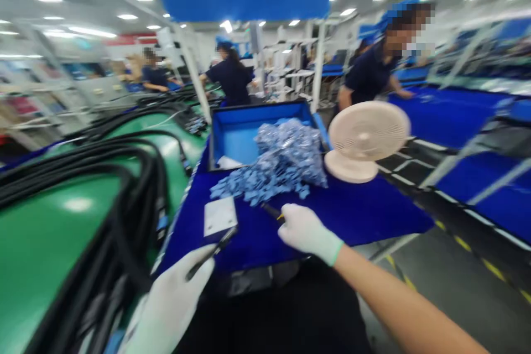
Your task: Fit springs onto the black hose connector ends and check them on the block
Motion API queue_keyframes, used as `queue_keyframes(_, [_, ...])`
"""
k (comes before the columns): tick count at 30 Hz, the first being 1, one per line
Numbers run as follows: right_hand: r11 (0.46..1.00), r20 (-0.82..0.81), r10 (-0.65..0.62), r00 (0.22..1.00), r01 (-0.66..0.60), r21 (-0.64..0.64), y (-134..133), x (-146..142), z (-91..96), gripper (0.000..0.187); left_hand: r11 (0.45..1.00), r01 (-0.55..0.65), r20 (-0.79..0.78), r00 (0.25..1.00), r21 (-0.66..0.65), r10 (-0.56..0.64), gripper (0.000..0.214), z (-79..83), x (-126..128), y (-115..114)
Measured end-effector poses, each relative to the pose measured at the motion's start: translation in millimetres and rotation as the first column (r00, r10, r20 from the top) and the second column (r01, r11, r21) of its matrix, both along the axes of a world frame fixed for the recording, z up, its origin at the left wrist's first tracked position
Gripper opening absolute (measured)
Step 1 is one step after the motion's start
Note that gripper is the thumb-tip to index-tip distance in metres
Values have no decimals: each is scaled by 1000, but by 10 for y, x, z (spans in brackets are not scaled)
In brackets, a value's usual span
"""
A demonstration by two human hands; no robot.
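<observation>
My left hand [176,290], in a white glove, is closed on a slender dark tool [213,251] whose kind I cannot make out. Its far tip lies over the lower edge of a white plate [219,214] with small holes. My right hand [305,230], gloved too, has its fingers closed round one end of a dark tool with a yellow mark [272,212]; blur hides its kind. Just beyond lies a heap of small blue pieces [259,180], spilling from beside a clear plastic bag [294,149] full of similar pieces.
Behind the heap stands a blue bin [236,141]. A pale round fan [369,133] is at the right of the blue-covered table [344,207]. Thick black cables [124,204] run over a green surface [78,218] on the left. Several people work farther back, one [369,72] beyond the fan.
</observation>
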State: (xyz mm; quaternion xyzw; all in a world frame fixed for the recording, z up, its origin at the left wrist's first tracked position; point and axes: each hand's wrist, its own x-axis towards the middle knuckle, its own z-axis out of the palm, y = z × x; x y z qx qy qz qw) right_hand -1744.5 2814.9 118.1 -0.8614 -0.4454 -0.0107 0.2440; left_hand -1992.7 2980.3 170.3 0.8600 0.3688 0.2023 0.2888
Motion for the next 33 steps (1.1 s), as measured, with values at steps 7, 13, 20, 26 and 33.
queue_keyframes(7, [841,-348,512,786,-374,392,154,-213,35,38,944,32,209,977,-329,40,40,113,-24,111])
queue_keyframes(13, [546,-84,792,604,-640,540,297,-675,327,63,942,91,321,947,-322,18,36,284,-14,62])
queue_keyframes(20, [618,-82,731,678,-605,502,377,-710,221,70,983,35,358,933,-181,33,29,171,61,86])
queue_keyframes(26, [676,-155,692,705,-556,484,361,-724,320,72,995,50,377,926,-90,-13,25,134,106,64])
queue_keyframes(33, [661,-241,712,660,-514,546,398,-704,258,63,989,75,377,926,-128,-21,26,92,85,87])
